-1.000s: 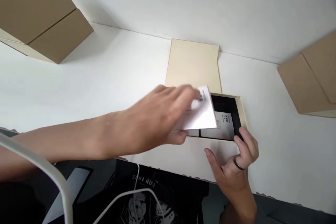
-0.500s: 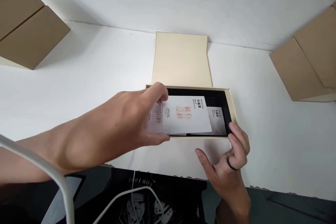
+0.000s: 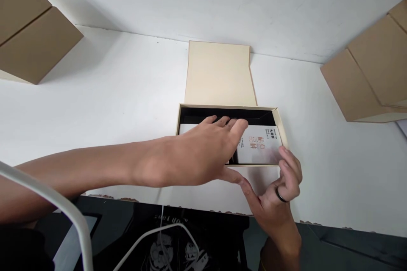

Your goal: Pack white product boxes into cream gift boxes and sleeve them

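A cream gift box (image 3: 282, 129) with a black lining lies open on the white table, its lid flap (image 3: 219, 74) folded back toward the wall. Inside lie white packets with orange lettering (image 3: 259, 144), side by side. My left hand (image 3: 203, 152) reaches into the box, fingers stretched out flat over the packets on the left and middle. My right hand (image 3: 281, 186), wearing a dark ring, rests its curled fingers against the box's near right corner, thumb on the front wall.
A brown cardboard box (image 3: 32, 34) stands at the far left and another (image 3: 372, 72) at the far right, both against the white wall. White cables (image 3: 152, 233) and dark clothing lie below the table's near edge (image 3: 203, 209).
My left hand carried a white packet over the box, laid it inside, and now lies flat on the packets. The right hand stayed at the box's near right corner.
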